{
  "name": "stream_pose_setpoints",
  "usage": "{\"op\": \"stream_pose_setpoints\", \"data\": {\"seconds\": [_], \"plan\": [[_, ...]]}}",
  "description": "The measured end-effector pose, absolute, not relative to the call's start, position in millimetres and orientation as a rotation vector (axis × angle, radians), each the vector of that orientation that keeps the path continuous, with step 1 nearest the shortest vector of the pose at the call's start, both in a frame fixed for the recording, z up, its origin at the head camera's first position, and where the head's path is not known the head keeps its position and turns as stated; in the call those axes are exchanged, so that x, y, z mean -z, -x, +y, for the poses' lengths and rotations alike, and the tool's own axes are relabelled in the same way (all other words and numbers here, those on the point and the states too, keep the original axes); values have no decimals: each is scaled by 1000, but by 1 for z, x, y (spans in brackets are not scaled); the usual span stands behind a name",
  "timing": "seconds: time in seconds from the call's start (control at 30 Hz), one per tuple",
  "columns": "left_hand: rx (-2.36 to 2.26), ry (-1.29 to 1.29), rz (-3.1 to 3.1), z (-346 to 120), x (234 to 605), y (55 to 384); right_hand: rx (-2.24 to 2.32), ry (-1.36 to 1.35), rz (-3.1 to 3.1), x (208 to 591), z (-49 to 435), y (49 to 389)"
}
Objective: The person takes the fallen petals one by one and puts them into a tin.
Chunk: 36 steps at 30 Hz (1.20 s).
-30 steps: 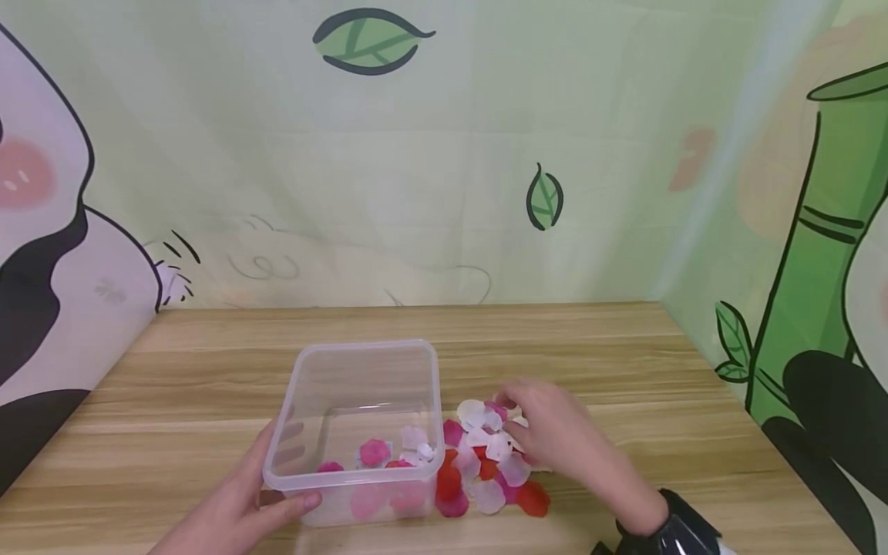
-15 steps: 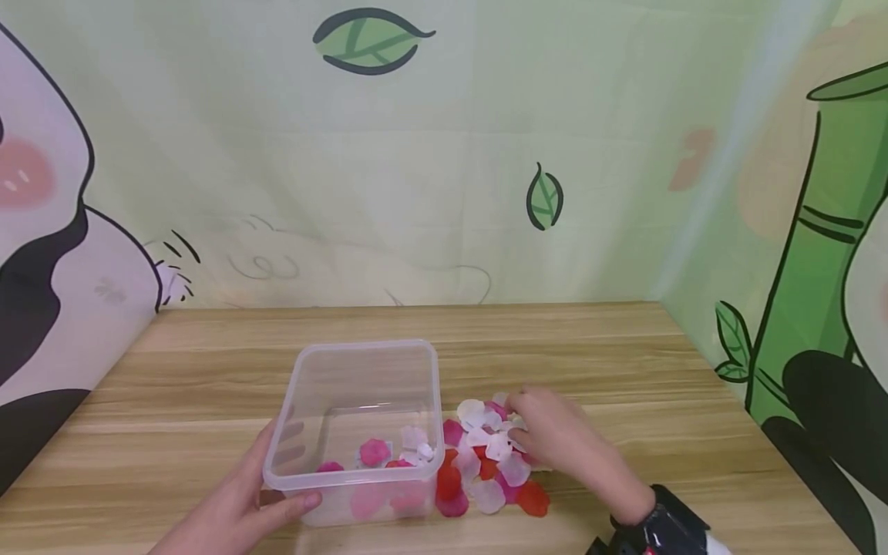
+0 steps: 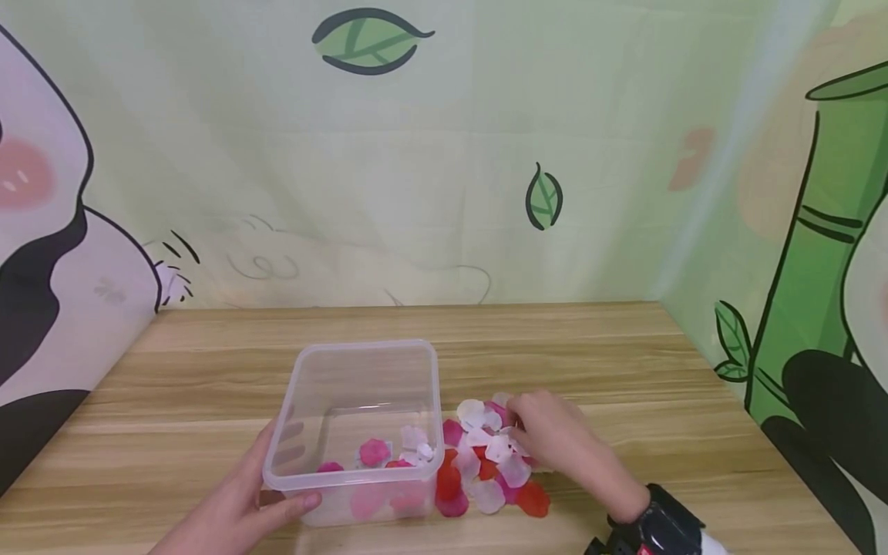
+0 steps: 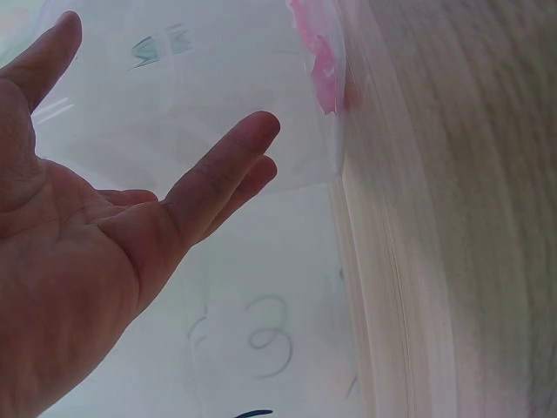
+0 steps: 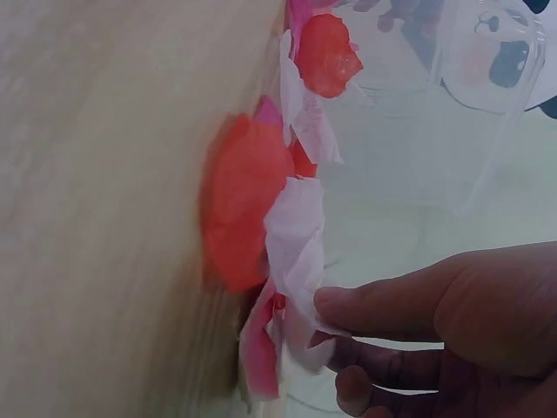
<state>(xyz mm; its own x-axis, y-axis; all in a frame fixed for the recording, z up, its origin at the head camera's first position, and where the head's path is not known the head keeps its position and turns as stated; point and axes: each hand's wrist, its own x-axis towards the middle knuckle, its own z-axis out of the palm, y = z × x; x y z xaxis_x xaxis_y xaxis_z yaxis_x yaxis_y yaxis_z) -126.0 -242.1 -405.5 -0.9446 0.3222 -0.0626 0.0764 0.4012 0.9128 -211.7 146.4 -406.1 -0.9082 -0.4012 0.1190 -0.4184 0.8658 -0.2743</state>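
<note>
The clear box (image 3: 354,479) stands on the surface (image 3: 590,339), its opening upward; the left hand's (image 3: 239,501) fingers spread against its near left corner, probably to steady it. Petals (image 3: 498,447) lie heaped just right, handy for the right hand (image 3: 562,435), whose fingers pinch a pale petal (image 5: 296,231) by its edge, suiting something so thin.

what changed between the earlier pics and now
The bare right hand has drawn slightly nearer the person at the loose heap of red, pink and white thin petals. It now pinches a thin pale petal; whether that grip is new is unclear. The clear rectangular plastic container, the petals in it and the bare left hand against its side stayed put.
</note>
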Motion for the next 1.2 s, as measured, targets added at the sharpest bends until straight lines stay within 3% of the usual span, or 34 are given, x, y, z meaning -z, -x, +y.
{"op": "stream_pose_setpoints", "data": {"seconds": [0.6, 1.2], "plan": [[-1576, -389, 2440, -242, 407, 126, -671, -532, -2918, 387, 144, 209], [-1584, -410, 2445, -242, 407, 125, -817, -831, -2432, 379, 130, 195]]}}
